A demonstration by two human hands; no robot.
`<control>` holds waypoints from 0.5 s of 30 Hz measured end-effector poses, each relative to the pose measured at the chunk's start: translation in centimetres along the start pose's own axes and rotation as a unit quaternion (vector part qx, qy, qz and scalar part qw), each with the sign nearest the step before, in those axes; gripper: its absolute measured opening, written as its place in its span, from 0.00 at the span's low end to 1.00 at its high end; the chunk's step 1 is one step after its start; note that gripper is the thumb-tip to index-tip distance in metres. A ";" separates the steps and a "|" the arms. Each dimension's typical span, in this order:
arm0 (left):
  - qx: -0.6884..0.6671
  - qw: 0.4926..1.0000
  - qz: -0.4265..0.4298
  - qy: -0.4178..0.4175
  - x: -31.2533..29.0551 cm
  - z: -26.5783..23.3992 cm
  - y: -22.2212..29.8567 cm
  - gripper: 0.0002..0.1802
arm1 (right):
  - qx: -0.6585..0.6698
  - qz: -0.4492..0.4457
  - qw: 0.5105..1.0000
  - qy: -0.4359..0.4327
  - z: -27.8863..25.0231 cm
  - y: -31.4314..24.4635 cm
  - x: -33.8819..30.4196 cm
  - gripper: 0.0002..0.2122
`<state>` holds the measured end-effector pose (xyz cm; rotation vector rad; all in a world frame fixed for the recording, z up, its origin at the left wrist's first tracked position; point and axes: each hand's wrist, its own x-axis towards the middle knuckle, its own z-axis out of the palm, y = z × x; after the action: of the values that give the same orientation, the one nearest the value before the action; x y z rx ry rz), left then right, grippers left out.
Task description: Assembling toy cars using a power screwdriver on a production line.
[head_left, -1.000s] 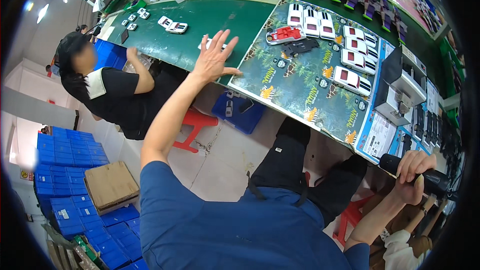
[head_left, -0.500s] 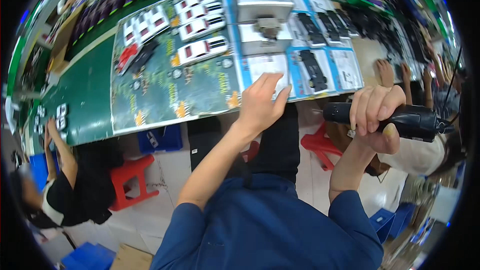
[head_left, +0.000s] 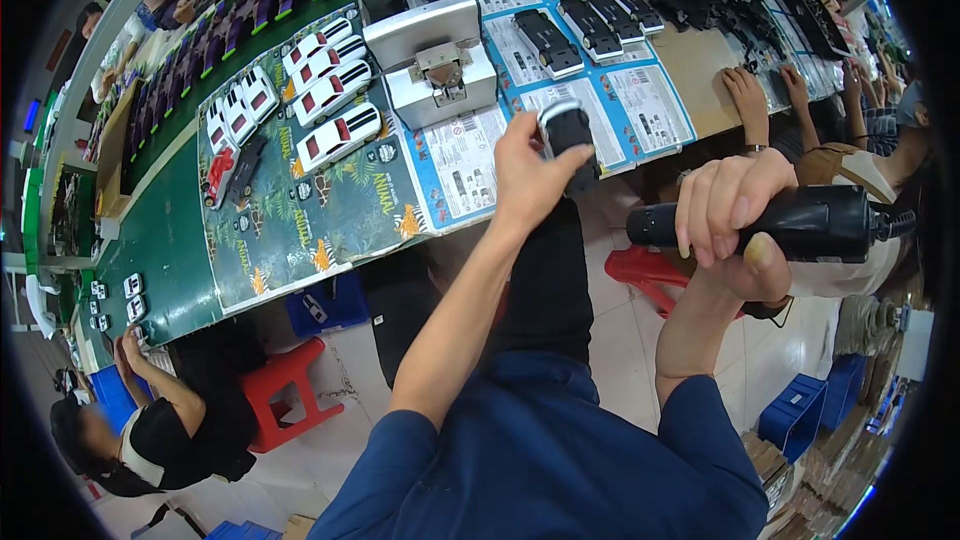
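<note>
My left hand (head_left: 524, 180) pinches a toy car (head_left: 570, 132), its black underside showing and a bit of white body at its far end. The hand holds it over the front edge of the bench, beside a printed sheet. To the right, my right hand (head_left: 738, 208) is wrapped round a black electric screwdriver (head_left: 825, 223) with a cord at its rear; its tip points left. Several more toy cars, black underside up, lie on the sheets beyond, among them one car (head_left: 547, 42). White toy cars (head_left: 340, 135) stand upright on the patterned sheets at left.
A silver metal machine (head_left: 440, 70) stands mid-bench. Dark car parts (head_left: 700, 10) lie heaped at far right. Near the white cars rests a red toy car (head_left: 220, 175). A co-worker (head_left: 150, 420) sits at left; another's hands (head_left: 745, 100) rest at right. Red stools (head_left: 290, 395) stand below.
My left hand has taken hold of a black-bottomed toy car that lay on the sheet. My right hand still grips the screwdriver. The whole view has shifted and turned somewhat.
</note>
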<state>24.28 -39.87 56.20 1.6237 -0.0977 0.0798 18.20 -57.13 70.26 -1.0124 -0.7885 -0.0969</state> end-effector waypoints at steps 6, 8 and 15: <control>-0.063 0.989 0.128 0.044 -5.7 -4.9 2.3 0.19 | -0.030 -0.017 0.999 0.018 1.1 0.8 0.8 0.11; 0.056 0.966 0.236 0.086 -6.4 -7.6 2.5 0.17 | -0.007 -0.022 1.000 0.008 1.8 1.6 1.7 0.10; -0.361 0.923 -0.114 0.074 -8.2 -13.0 0.3 0.11 | -0.005 -0.077 0.995 0.066 5.3 9.1 8.3 0.03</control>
<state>16.17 -26.83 56.25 0.8764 0.1659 -0.0149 25.18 -45.66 70.46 -0.9435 -0.7446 -0.2986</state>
